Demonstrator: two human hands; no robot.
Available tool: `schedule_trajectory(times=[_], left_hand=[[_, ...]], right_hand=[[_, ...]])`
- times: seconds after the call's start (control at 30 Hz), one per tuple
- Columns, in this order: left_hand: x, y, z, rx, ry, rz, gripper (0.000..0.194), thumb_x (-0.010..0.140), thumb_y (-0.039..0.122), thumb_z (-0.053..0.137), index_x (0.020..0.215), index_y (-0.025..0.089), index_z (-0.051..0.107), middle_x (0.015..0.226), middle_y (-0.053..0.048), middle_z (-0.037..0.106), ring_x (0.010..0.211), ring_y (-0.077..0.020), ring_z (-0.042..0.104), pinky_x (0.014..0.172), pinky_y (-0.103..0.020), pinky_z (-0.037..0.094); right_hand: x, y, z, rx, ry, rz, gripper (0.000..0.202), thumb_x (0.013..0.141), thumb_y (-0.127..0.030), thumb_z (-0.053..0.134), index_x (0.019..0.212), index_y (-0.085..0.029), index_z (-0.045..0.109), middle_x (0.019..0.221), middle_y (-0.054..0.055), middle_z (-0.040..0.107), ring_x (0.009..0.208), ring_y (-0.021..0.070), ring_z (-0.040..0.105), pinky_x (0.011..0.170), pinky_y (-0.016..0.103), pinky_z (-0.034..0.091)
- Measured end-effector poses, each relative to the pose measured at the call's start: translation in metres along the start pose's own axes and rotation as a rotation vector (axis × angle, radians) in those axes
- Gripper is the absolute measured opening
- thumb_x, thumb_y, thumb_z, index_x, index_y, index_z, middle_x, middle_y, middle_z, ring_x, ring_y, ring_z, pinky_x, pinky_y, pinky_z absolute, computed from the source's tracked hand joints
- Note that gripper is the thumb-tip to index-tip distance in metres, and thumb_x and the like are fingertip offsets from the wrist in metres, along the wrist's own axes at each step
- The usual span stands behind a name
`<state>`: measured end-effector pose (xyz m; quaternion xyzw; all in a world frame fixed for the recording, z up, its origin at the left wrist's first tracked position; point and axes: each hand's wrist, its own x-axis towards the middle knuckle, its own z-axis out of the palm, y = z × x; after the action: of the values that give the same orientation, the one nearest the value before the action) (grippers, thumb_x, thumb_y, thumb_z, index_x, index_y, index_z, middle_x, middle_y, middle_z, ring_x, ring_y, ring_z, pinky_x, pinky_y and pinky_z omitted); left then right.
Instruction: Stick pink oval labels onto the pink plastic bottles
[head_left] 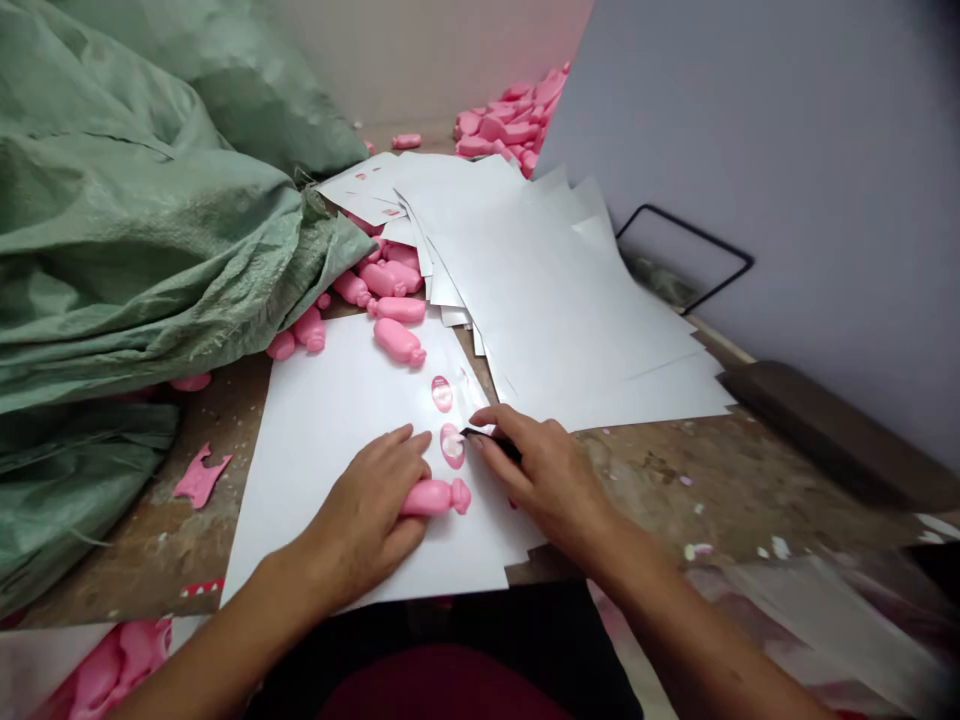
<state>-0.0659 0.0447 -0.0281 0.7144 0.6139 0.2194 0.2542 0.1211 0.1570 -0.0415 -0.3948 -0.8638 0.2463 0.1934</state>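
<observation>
My left hand (pixel 371 505) rests on a white sheet (pixel 300 430), its fingers wrapped round a small pink bottle-shaped plastic piece (pixel 433 498). The knobbed end of that piece points right. In my right hand (pixel 544 465) is a slim black pointed tool (pixel 491 440), pinched between thumb and fingers; its exact kind I cannot make out. The tool's tip touches an oval pink-and-white sticker (pixel 452 446) on the sheet. Just above lies a second oval sticker (pixel 442 393). Another pink bottle-shaped piece (pixel 397 342) lies at the sheet's top edge.
A fanned stack of white sheets (pixel 547 300) covers the table's right middle. Green woven sacks (pixel 165 230) bulge in from the left over several pink pieces. More pink pieces (pixel 510 120) are heaped at the back. A grey panel (pixel 787 180) with a black wire loop (pixel 697 235) stands right.
</observation>
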Motion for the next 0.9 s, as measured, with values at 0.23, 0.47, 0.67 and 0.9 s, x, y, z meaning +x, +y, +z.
schedule_trajectory(times=[0.23,0.47,0.67,0.9], left_hand=[[0.001,-0.002,-0.005,0.144,-0.171,-0.007,0.054,0.078,0.016,0.057,0.132,0.026,0.061,0.15,-0.01,0.05,0.13,-0.0385,0.045,0.103,-0.058,0.04],[0.026,0.003,-0.015,0.246,-0.27,-0.025,0.057,0.077,0.016,0.057,0.132,0.032,0.062,0.155,-0.004,0.042,0.108,-0.0338,0.048,0.092,-0.054,0.044],[0.025,0.007,-0.017,0.282,-0.307,-0.026,0.058,0.078,0.015,0.053,0.133,0.031,0.061,0.153,-0.005,0.043,0.108,-0.0323,0.046,0.091,-0.052,0.045],[0.026,0.004,-0.015,0.28,-0.298,-0.016,0.059,0.077,0.015,0.054,0.134,0.029,0.06,0.153,-0.006,0.044,0.109,-0.0332,0.045,0.089,-0.052,0.045]], right_hand=[[-0.006,-0.001,0.009,-0.115,0.045,-0.072,0.014,0.095,-0.024,0.05,0.09,-0.022,0.063,0.078,0.002,0.075,0.061,0.0169,0.061,0.066,0.032,0.031],[-0.002,0.003,0.01,-0.147,0.053,-0.109,0.013,0.094,-0.021,0.051,0.09,-0.021,0.063,0.078,0.0,0.075,0.057,0.0145,0.059,0.067,0.031,0.028],[-0.002,0.002,0.013,-0.176,0.123,-0.167,0.014,0.094,-0.02,0.052,0.086,-0.021,0.063,0.073,-0.002,0.074,0.054,0.0137,0.056,0.065,0.03,0.028],[0.0,0.001,0.015,-0.193,0.116,-0.15,0.013,0.093,-0.021,0.052,0.085,-0.021,0.062,0.072,-0.001,0.074,0.054,0.0138,0.057,0.064,0.03,0.031]])
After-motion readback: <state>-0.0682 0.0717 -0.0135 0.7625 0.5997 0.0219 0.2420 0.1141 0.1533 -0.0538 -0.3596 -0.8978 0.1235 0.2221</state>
